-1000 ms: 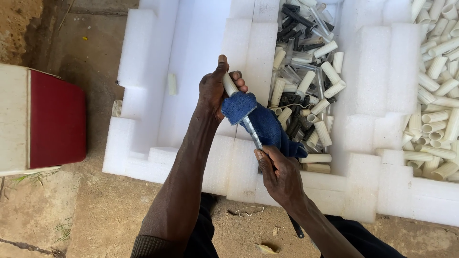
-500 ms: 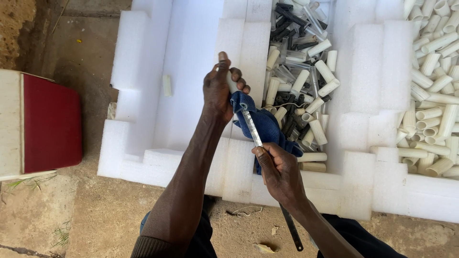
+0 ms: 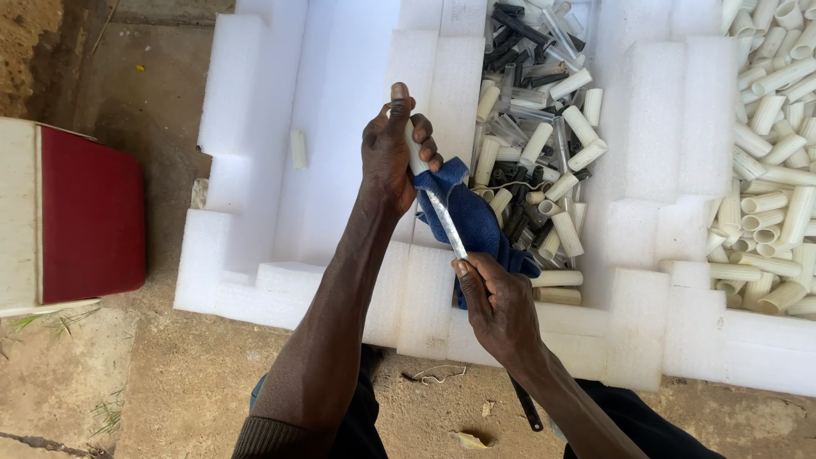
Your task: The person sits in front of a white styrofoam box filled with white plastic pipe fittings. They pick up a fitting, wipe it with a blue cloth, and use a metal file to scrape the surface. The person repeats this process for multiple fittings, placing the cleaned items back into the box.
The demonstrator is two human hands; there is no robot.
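Head cam looking straight down at both hands working over a big white foam tray (image 3: 331,127) that sits on bare dirt ground (image 3: 170,382). Left hand (image 3: 389,153) is wrapped tight around a short white tube (image 3: 414,149), thumb sticking up along it, and a blue cloth (image 3: 472,221) is bunched right under that grip. Right hand (image 3: 497,302) is closed on the lower end of a thin clear rod (image 3: 446,225), which runs up at a slant into the tube, so the two hands are apart but joined by that rod. The cloth drapes between them and touches both.

Just to the right of the hands, one tray compartment is full of loose white tubes mixed with dark and clear pieces (image 3: 540,127). Further right, another compartment holds a heap of plain white tubes (image 3: 773,153). One stray white tube (image 3: 298,148) lies alone in the left compartment. Off to the left on the ground sits a red and cream box (image 3: 76,221).
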